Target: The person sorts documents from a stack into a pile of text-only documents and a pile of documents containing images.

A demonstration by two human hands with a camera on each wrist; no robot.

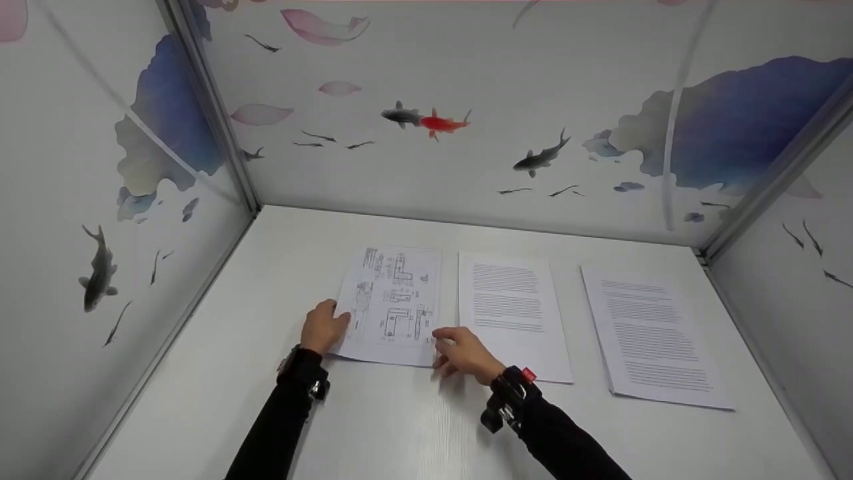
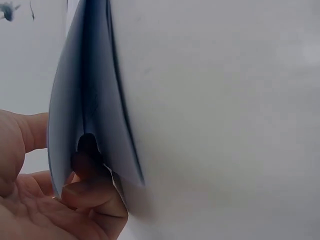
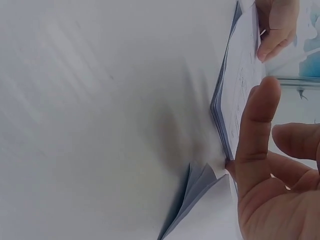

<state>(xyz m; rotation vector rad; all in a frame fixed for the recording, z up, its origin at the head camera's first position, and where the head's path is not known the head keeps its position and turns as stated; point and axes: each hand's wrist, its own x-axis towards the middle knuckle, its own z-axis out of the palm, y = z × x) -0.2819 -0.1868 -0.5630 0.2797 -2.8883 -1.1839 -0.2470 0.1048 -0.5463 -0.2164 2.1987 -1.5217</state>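
Note:
A stack of paper with a technical drawing (image 1: pixel 400 293) on top lies at the left of the white table. My left hand (image 1: pixel 324 327) grips its left edge. In the left wrist view the thumb is on the outer side of a raised, bent sheet (image 2: pixel 62 120), with curled fingers (image 2: pixel 92 192) between it and the sheets below. My right hand (image 1: pixel 466 353) is at the stack's lower right edge. In the right wrist view its index finger is fairly straight and its thumb stands apart; one fingertip, partly hidden, is near the paper's edge.
A stack of printed text pages (image 1: pixel 510 300) lies just right of the drawing, its near corner sheets fanned apart in the right wrist view. Farther right lies another text stack (image 1: pixel 656 340). Panels painted with fish enclose the table (image 1: pixel 400 427) on three sides.

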